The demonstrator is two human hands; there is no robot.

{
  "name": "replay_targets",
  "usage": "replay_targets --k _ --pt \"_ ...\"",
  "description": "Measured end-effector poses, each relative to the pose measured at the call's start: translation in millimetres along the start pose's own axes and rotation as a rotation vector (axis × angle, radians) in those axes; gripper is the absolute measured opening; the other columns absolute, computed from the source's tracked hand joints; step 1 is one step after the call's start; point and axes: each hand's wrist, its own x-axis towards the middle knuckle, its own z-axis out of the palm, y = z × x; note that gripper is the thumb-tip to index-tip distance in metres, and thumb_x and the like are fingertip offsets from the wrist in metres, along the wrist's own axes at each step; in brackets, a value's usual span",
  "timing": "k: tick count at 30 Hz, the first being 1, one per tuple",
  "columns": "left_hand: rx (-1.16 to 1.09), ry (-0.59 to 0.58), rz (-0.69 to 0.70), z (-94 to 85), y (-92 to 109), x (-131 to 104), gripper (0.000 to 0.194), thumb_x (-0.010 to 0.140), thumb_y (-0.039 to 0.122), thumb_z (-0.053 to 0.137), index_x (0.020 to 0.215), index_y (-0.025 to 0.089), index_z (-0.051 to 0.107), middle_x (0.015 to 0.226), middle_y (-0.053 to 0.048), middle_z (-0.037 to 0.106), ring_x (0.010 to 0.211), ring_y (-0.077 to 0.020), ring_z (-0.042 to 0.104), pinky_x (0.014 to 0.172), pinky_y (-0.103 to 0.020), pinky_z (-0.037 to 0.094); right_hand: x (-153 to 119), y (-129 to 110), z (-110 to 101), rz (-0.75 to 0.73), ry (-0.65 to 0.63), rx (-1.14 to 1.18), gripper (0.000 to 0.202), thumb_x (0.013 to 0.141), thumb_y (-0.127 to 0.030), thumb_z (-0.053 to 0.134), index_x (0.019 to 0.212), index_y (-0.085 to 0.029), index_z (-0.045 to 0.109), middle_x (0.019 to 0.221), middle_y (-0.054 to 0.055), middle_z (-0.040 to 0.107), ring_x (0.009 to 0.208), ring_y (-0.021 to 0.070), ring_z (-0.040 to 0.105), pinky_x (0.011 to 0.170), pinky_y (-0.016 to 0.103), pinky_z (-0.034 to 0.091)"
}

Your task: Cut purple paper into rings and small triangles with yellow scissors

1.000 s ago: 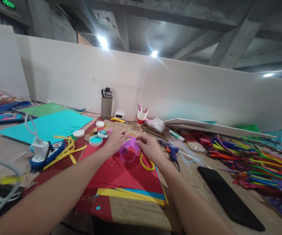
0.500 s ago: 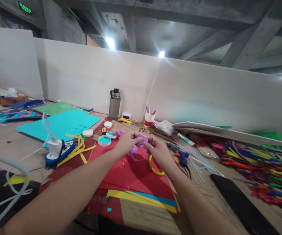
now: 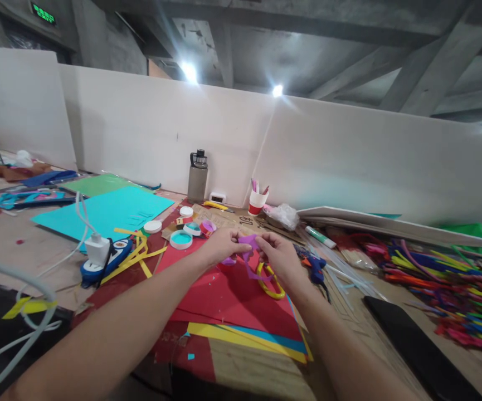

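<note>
My left hand [image 3: 223, 246] pinches one side of a piece of purple paper [image 3: 247, 243]. The fingers of my right hand [image 3: 280, 254] are closed on its other side. A thin curved strip of the paper hangs below my fingertips. Just under my right hand are yellow loops [image 3: 277, 293] like scissors handles; no blades show, and I cannot tell whether the hand holds them. Another purple piece [image 3: 228, 261] is near my left fingers. Beneath both hands lie red paper sheets [image 3: 207, 298] with small scraps on them.
Small open tubs, one with a teal inside [image 3: 181, 239], stand beyond my left hand. Left are yellow strips [image 3: 140, 253], a blue power strip [image 3: 115, 262] and cyan paper [image 3: 102, 211]. Right lie a glue gun [image 3: 316, 268], a black phone [image 3: 416, 345] and pipe cleaners [image 3: 441, 278].
The purple paper has turned and now shows a larger hanging part between my hands. More of the yellow loops shows below my right hand. The whole view has shifted slightly.
</note>
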Motion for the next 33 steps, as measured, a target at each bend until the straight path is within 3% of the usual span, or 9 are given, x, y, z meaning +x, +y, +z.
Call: replay_targets --k 8,11,16,22,25,29,33 --pt "-0.087 0.046 -0.01 -3.4 -6 6 0.02 0.07 0.03 0.073 0.074 0.013 0.063 0.065 -0.006 0.069 0.043 -0.008 0.052 0.045 -0.021 0.038 2 2 -2 0.039 -0.025 0.178 0.047 0.075 -0.065 0.057 0.077 -0.018 0.057 0.063 0.0 0.057 0.052 0.0115 0.05 0.049 0.023 0.041" --pt "-0.121 0.055 -0.025 -3.7 -4 6 0.023 0.069 0.033 0.074 0.072 0.013 0.062 0.061 -0.005 0.067 0.045 -0.0085 0.053 0.046 -0.021 0.039 4 2 -1 0.022 -0.081 0.119 0.042 0.073 -0.059 0.061 0.08 -0.018 0.059 0.065 0.0 0.058 0.054 0.012 0.052 0.05 0.024 0.042" --pt "-0.056 -0.059 -0.043 -5.9 2 2 0.027 0.063 0.033 0.078 0.069 0.013 0.062 0.061 -0.002 0.064 0.048 -0.0083 0.052 0.048 -0.021 0.038 3 -2 -4 -0.024 -0.102 0.002 0.024 0.07 -0.039 0.066 0.074 -0.016 0.06 0.06 -0.003 0.055 0.051 0.0093 0.047 0.05 0.022 0.037" --pt "0.087 -0.149 0.029 -18.1 12 0 0.029 0.068 0.039 0.075 0.079 0.013 0.069 0.061 -0.002 0.064 0.053 -0.0096 0.054 0.049 -0.021 0.035 5 -12 -12 -0.011 -0.204 0.002 0.028 0.07 -0.042 0.07 0.078 -0.017 0.062 0.062 -0.003 0.056 0.05 0.0088 0.046 0.049 0.022 0.037" --pt "0.018 -0.017 0.053 -28.6 18 4 0.028 0.065 0.037 0.079 0.07 0.013 0.064 0.054 0.0 0.06 0.047 -0.0079 0.051 0.046 -0.02 0.032 7 -14 -13 -0.096 -0.157 0.096 0.033 0.075 -0.049 0.067 0.083 -0.018 0.061 0.07 -0.002 0.06 0.057 0.0098 0.051 0.057 0.023 0.042" --pt "-0.289 0.186 0.113 -36.6 24 7 0.028 0.062 0.029 0.08 0.072 0.014 0.059 0.06 -0.001 0.064 0.051 -0.0082 0.055 0.048 -0.019 0.038 8 -10 -14 -0.089 -0.049 0.184 0.04 0.078 -0.057 0.06 0.087 -0.019 0.061 0.076 -0.001 0.061 0.064 0.0105 0.053 0.062 0.023 0.044" --pt "-0.407 0.208 0.097 -21.3 21 3 0.024 0.062 0.021 0.078 0.071 0.015 0.057 0.061 -0.002 0.064 0.055 -0.0109 0.061 0.049 -0.019 0.04 9 -2 -11 -0.008 0.008 0.158 0.037 0.072 -0.053 0.064 0.082 -0.018 0.06 0.073 0.0 0.06 0.06 0.0108 0.051 0.057 0.024 0.042"
